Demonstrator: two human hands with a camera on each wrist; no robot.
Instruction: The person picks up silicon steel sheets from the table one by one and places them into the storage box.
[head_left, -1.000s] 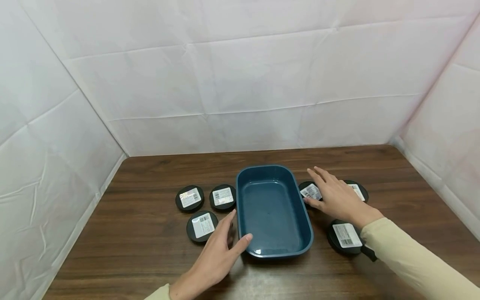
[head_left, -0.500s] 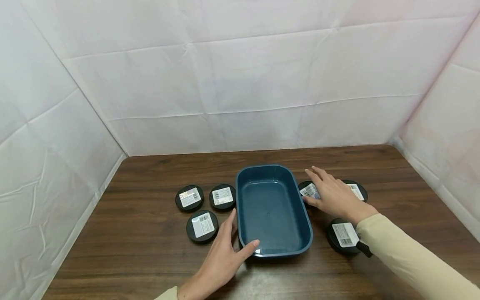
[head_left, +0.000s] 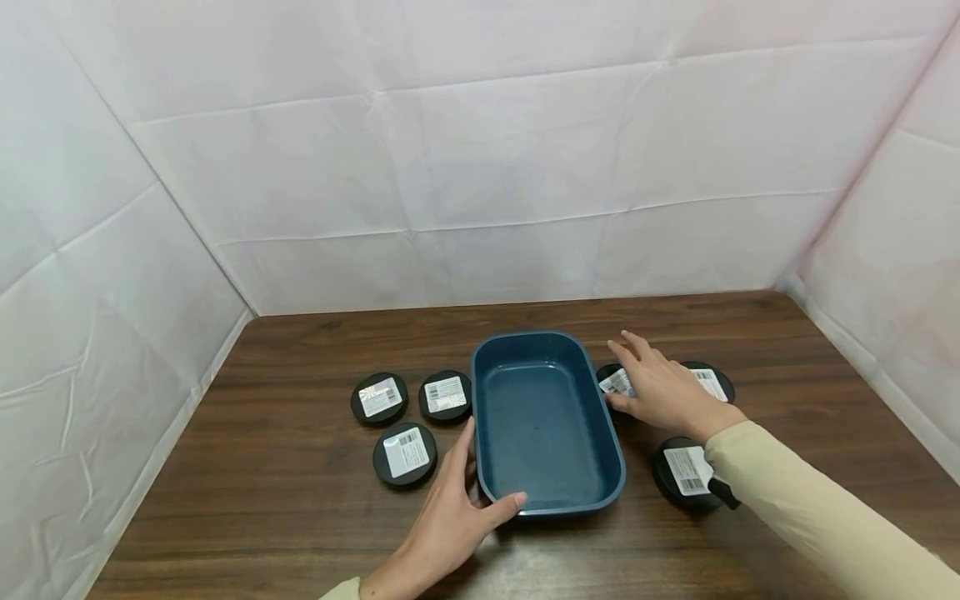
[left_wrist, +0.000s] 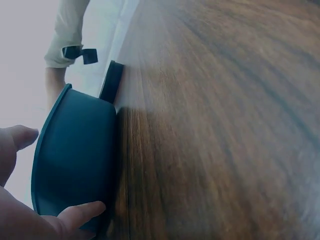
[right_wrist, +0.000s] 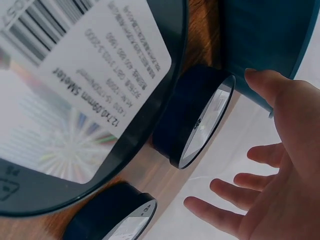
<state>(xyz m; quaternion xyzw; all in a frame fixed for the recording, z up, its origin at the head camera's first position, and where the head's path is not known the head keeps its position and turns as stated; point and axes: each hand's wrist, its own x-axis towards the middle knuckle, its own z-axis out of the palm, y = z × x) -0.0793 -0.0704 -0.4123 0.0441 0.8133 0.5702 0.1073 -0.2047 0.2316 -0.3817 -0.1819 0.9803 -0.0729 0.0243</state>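
A dark blue rectangular tray (head_left: 549, 433) sits on the table. My left hand (head_left: 453, 521) is at its near left corner. In the left wrist view a fingertip touches the tray's outer wall (left_wrist: 75, 150), while the thumb stands apart above the rim. Over a flat round black case (head_left: 615, 381), just right of the tray, my right hand (head_left: 663, 392) hovers with fingers spread. In the right wrist view that black case (right_wrist: 195, 120) stands clear of the fingers. The right hand and sleeve partly cover two more labelled cases, one behind (head_left: 708, 382), one nearer (head_left: 684, 471).
Left of the tray lie three more round black cases: far left (head_left: 379, 397), beside the tray (head_left: 446, 395) and nearer (head_left: 405, 455). White fabric walls (head_left: 480, 183) enclose the wooden table (head_left: 285, 467) at the back and sides.
My left hand has slid slightly right, its thumb moving along the tray's near edge. The right hand has drifted a little left above its case. Tray and cases stay in place.
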